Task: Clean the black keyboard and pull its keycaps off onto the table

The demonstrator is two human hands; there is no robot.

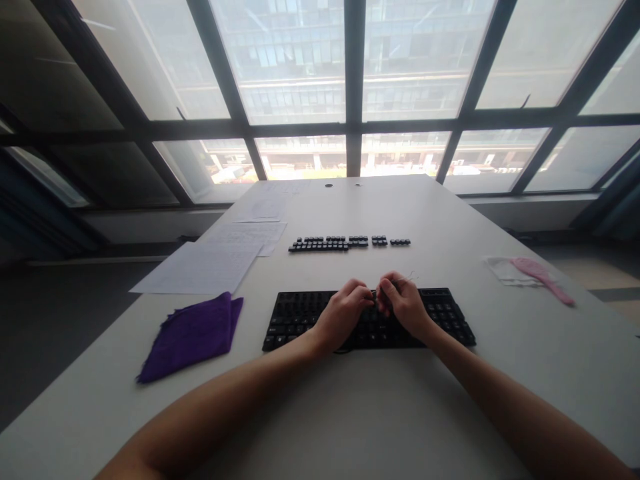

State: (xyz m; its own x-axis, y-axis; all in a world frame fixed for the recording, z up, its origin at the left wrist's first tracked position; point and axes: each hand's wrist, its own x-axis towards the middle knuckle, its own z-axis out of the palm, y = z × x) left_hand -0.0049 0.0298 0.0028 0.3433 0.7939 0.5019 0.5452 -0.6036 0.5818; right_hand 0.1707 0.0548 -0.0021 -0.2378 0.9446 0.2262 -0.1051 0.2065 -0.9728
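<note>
A black keyboard (300, 325) lies on the white table in front of me, partly covered by my hands. Over its middle, my left hand (347, 310) has its fingers bent together at something too small to make out. Close to its right, my right hand (403, 303) is closed on a thin wire (411, 276), whose ends stick out above the fingers. The fingertips of both hands nearly meet. Beyond the keyboard, loose black keycaps (320, 245) stand in short rows.
A folded purple cloth (193, 339) lies left of the keyboard, with paper sheets (200, 267) behind it. At the right, a pink brush-like object (540, 272) rests partly on a white tissue (503, 272). Windows rise past the table's far edge (390, 177).
</note>
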